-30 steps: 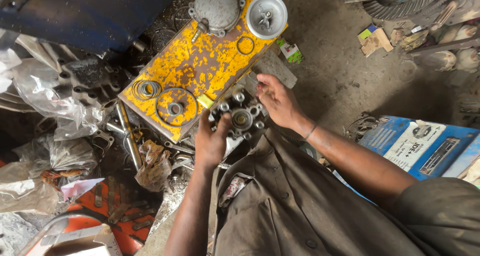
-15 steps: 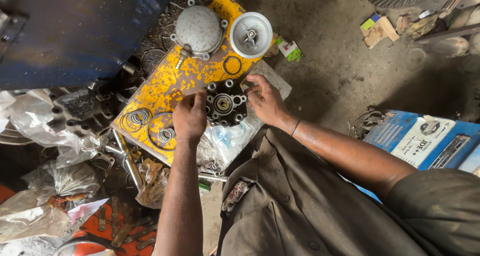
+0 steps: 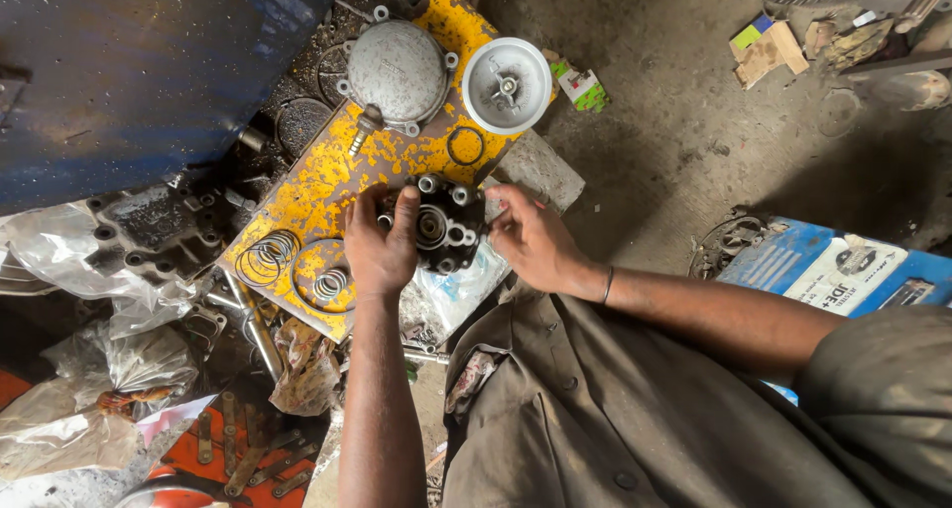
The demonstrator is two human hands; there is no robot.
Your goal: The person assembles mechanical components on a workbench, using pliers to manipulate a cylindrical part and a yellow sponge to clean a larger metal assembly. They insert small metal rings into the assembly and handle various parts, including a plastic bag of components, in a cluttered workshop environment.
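Left hand [image 3: 380, 242] curls around the left side of the black round machine part [image 3: 441, 225], fingers wrapped over its rim; right hand [image 3: 531, 238] pinches the part's right edge with fingertips. I log both as closed on the same piece. Part sits between the two hands, over the lower right edge of the chipped yellow metal plate [image 3: 347, 176], partly above a crumpled clear plastic bag [image 3: 451, 290]. I see a ring of short cylindrical stubs round a central hub on its face.

Surface: plate is rusty, paint worn, and lies tilted across a heap of greasy engine parts. Ground to the right is bare grey concrete [image 3: 674, 102], dusty and stained. Dark blue painted metal panel [image 3: 149, 62] fills the upper left.

On the plate: grey domed cover with bolt ears [image 3: 400, 70], white round disc with a hub [image 3: 507, 85] touching the plate's upper right edge, thin black O-ring [image 3: 464, 145] just below the disc, set of coiled springs and rings [image 3: 268, 258] near the left hand.

Around: blue and white carton [image 3: 823, 265] at right beyond the right forearm, small green and white packet [image 3: 580, 84] on the concrete, cardboard scraps [image 3: 762, 50] top right, flat metal strips on an orange surface [image 3: 233, 444] bottom left. Nothing lies between the hands and the part.
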